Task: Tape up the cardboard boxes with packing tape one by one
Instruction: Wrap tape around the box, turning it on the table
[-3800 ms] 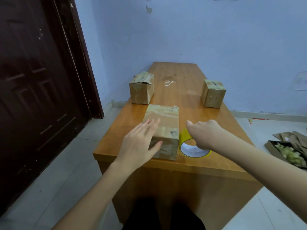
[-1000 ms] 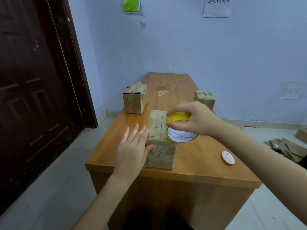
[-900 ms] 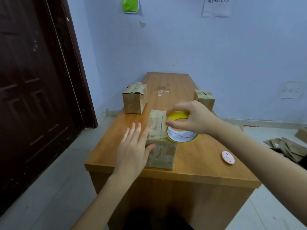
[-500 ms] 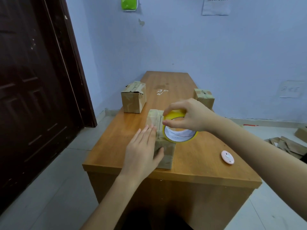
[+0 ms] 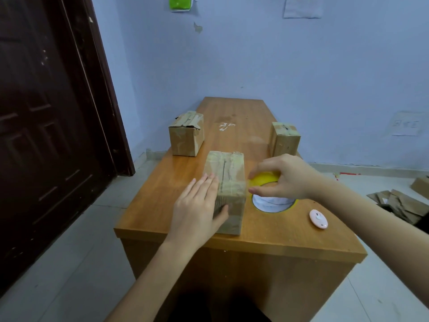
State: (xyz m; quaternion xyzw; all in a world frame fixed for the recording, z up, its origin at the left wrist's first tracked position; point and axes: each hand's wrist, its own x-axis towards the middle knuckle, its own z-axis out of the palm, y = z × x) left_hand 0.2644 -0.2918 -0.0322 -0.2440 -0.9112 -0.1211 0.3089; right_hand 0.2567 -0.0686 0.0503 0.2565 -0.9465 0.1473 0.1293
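A cardboard box (image 5: 228, 177) stands near the front edge of the wooden table (image 5: 176, 219), with tape strips across its top. My left hand (image 5: 197, 210) lies against the box's left side, fingers straight and thumb on its front face. Right beside the box is a yellow roll of packing tape (image 5: 272, 201), which my right hand (image 5: 282, 176) grips from above with curled fingers. Two more cardboard boxes stand farther back: one at the left (image 5: 186, 133) and one at the right (image 5: 285, 139).
A small pink round object (image 5: 318, 218) lies on the table right of the tape roll. A scrap of clear tape (image 5: 225, 125) sticks to the table's middle. A dark door (image 5: 46, 112) is at the left. Flattened cardboard pieces (image 5: 399, 203) lie on the floor at the right.
My right hand has brought the tape roll down from the box's top to the table at its right side. My left hand has slid onto the box's left side.
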